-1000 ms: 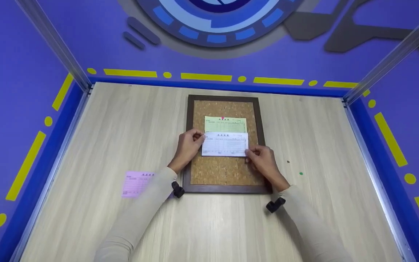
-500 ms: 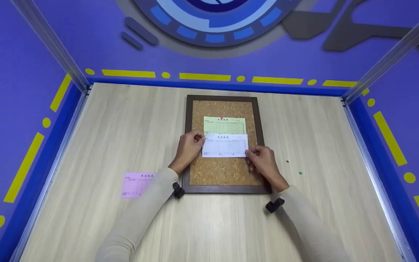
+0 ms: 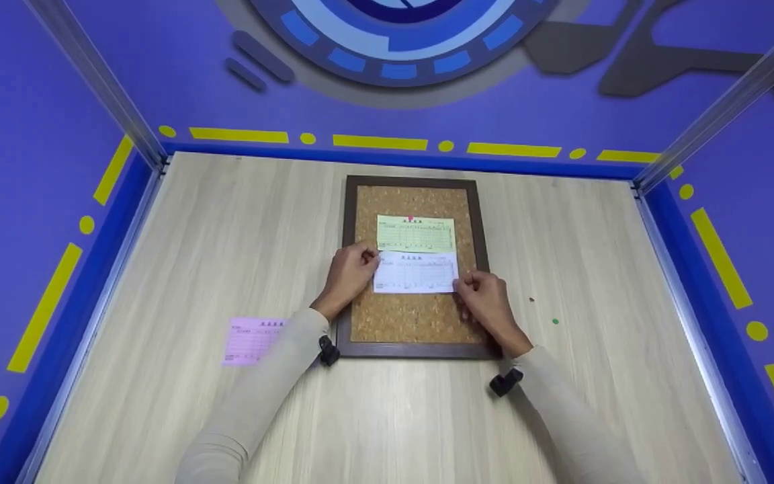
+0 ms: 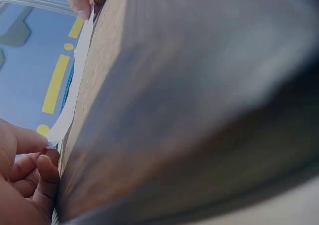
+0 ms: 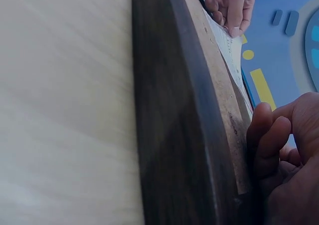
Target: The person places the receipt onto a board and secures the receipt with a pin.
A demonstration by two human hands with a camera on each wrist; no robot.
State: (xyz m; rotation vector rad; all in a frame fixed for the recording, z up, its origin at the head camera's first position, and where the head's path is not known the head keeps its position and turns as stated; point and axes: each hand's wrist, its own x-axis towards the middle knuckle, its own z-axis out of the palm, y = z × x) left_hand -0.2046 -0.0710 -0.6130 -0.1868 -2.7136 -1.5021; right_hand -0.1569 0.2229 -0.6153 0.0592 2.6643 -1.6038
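A white printed slip lies over the cork board, directly below a green slip held by a pink pin. The left hand pinches the white slip's upper left corner between thumb and finger. At its lower right edge, the right hand pinches it too. In the left wrist view the white slip stretches between the left hand and the other hand. The right wrist view shows the right hand close to the cork, its fingertips partly hidden.
The board has a dark brown frame and lies on a pale wooden table. A pink slip is partly covered by the left sleeve. Right of the board are a green dot-like item and a tiny dark one. Blue walls stand around.
The white slip has shifted down toward the person, uncovering more of the green slip's lower part. Both hands still pinch it and have moved slightly down with it.
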